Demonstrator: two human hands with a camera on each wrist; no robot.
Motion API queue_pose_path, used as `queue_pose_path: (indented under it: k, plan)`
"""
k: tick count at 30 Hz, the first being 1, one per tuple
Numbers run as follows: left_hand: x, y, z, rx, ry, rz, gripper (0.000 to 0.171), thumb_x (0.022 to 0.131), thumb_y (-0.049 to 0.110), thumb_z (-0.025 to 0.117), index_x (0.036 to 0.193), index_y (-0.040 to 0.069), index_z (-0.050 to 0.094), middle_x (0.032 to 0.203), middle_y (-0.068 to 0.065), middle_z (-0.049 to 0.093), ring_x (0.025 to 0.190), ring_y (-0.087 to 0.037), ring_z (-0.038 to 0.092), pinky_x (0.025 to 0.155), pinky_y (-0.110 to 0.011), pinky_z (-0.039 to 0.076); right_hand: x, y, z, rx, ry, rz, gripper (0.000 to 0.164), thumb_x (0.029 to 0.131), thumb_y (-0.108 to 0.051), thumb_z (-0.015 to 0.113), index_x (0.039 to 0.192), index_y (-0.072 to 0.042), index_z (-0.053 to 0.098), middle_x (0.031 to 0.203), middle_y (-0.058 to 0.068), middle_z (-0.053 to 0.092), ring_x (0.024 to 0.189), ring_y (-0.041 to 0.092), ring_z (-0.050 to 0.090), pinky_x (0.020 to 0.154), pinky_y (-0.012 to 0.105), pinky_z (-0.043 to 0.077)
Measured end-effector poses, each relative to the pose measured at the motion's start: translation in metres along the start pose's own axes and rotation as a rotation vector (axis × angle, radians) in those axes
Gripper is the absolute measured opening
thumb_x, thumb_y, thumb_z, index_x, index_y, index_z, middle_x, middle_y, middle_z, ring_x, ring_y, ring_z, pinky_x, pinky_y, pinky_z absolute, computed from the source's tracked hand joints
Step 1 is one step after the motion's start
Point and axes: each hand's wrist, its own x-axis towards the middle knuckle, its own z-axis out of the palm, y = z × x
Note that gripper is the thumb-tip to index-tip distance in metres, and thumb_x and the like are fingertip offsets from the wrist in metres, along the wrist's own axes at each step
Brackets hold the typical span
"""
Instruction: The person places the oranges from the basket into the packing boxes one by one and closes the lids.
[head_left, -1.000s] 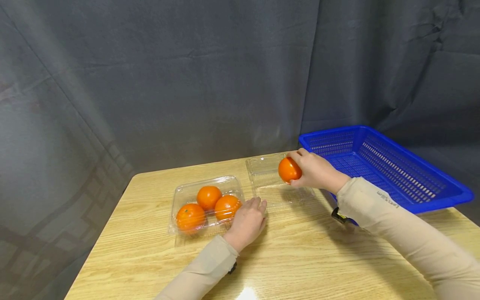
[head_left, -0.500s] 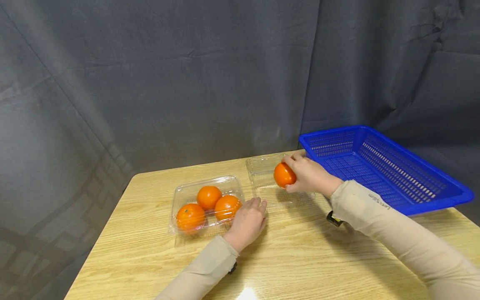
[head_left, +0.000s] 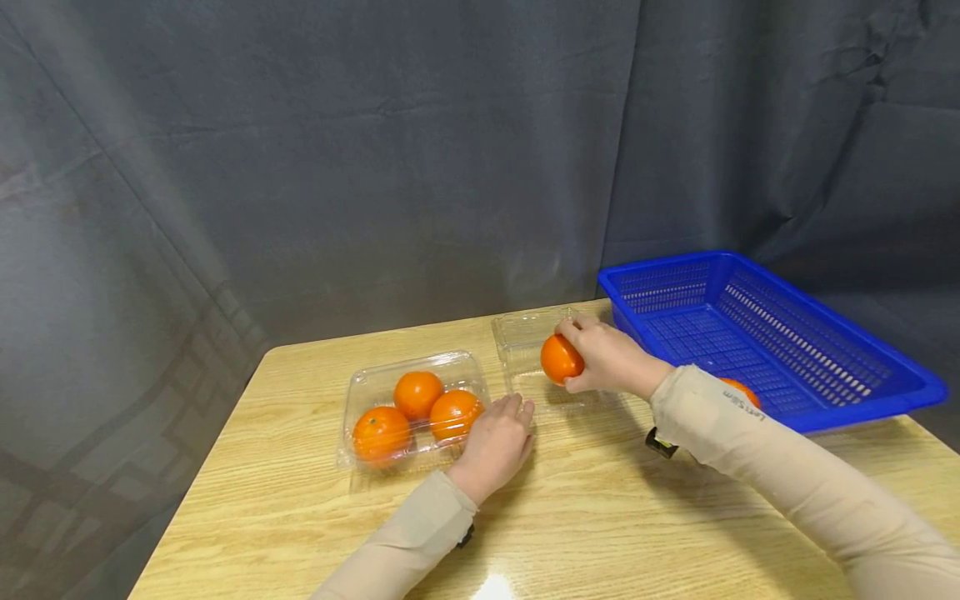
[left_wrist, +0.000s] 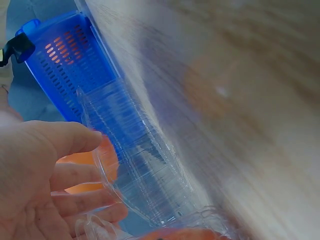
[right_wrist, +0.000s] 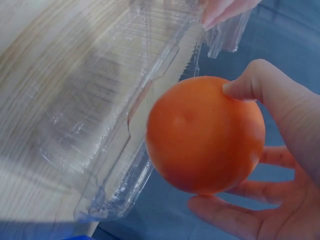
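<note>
At the left of the wooden table (head_left: pixel 585 517) is a see-through plastic box (head_left: pixel 363 387). It has three oranges in it: a left orange (head_left: pixel 381 434), a back orange (head_left: pixel 417 395) and a right orange (head_left: pixel 456 415).

Next comes the left hand (head_left: pixel 495 442), resting by the box's right edge. Its fingers are loose and a little bent, lying on the clear plastic.

Past it lies a second clear tray (head_left: pixel 525 329). The hand hides whether it joins the box.

Then there's one more orange (head_left: pixel 561 360), up in the right hand (head_left: pixel 611 357). The thumb and fingers are squeezed around it. It shows in front of the tray; I can't tell if they touch.

The right sleeve (head_left: pixel 780 450) is tan and has dark letters. They look like "Let'sSlim", but they're a bit fuzzy.

Last, at the right, is a blue basket (head_left: pixel 802 337) with holes. A basket orange (head_left: pixel 740 389) peeks out from behind the sleeve.
</note>
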Motion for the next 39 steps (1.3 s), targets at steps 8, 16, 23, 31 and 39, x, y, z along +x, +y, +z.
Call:
queue_pose_path:
  k: [8,16,23,31,39]
  plan:
    - [0.001,0.0,0.0,0.013,-0.011,0.005,0.045,0.083,0.032,0.068,0.121,0.008,0.062,0.119,-0.009,0.064,0.11,-0.019,0.063,0.097,-0.027,0.05,0.002,-0.004,0.006,-0.013,0.0,-0.007,0.065,0.06,-0.032,0.081,0.113,-0.003,0.055,0.102,0.02,0.058,0.079,0.031,0.062,0.068,0.042,0.056]
    - [0.0,-0.001,0.001,0.01,0.022,0.014,0.043,0.083,0.03,0.069,0.118,0.007,0.064,0.116,-0.009,0.066,0.108,-0.018,0.064,0.095,-0.027,0.051,0.004,-0.007,0.013,-0.021,-0.021,-0.023,0.065,0.06,-0.031,0.081,0.112,-0.003,0.055,0.102,0.019,0.059,0.077,0.03,0.062,0.07,0.042,0.055]
    - [0.0,-0.001,0.003,0.026,0.052,0.02,0.043,0.083,0.032,0.068,0.117,0.007,0.064,0.114,-0.008,0.066,0.106,-0.018,0.064,0.093,-0.027,0.052,0.006,-0.012,0.018,-0.023,-0.027,-0.023,0.065,0.06,-0.033,0.081,0.112,-0.004,0.055,0.101,0.018,0.059,0.074,0.029,0.063,0.068,0.043,0.055]
    - [0.002,0.0,-0.002,0.034,-0.029,0.006,0.046,0.084,0.032,0.067,0.122,0.008,0.061,0.119,-0.008,0.064,0.111,-0.018,0.062,0.097,-0.027,0.05,0.007,-0.016,0.022,-0.007,-0.052,-0.012,0.066,0.061,-0.032,0.081,0.115,-0.004,0.055,0.099,0.017,0.059,0.076,0.03,0.063,0.068,0.044,0.054]
    - [0.001,0.0,0.0,0.031,-0.007,0.005,0.047,0.084,0.034,0.067,0.122,0.008,0.062,0.119,-0.008,0.065,0.11,-0.018,0.062,0.097,-0.028,0.05,0.008,-0.016,0.029,0.034,-0.097,-0.025,0.062,0.064,-0.028,0.08,0.115,-0.003,0.054,0.095,0.015,0.06,0.076,0.025,0.062,0.065,0.038,0.056]
